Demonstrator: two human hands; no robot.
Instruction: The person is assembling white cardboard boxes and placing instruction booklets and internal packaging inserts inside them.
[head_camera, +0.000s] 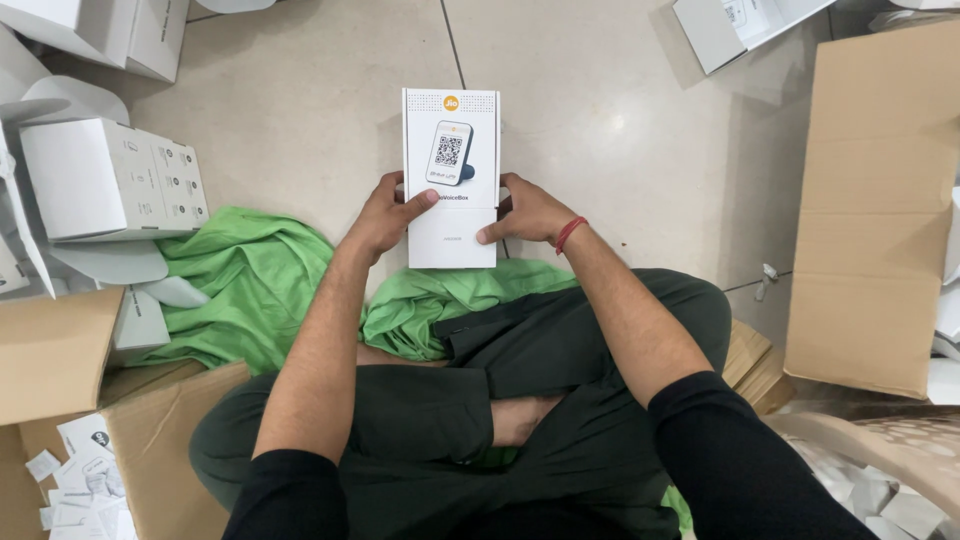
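Observation:
I hold a white rectangular product box (451, 160) upright in front of me, its face showing a picture of a small device with a square code. My left hand (385, 215) grips its left edge with the thumb across the front. On the right edge my right hand (530, 210) does the same; a red thread band (569, 234) circles that wrist. I sit cross-legged on the tiled floor (300, 100) in dark trousers (560, 350), and the box hangs just above the floor past my knees.
A green cloth (255, 280) lies in front of my legs. White boxes (110, 180) are stacked at the left, more at the top right (730, 25). A large brown carton (870, 200) stands at the right. Cardboard with paper slips (80, 470) lies at the bottom left.

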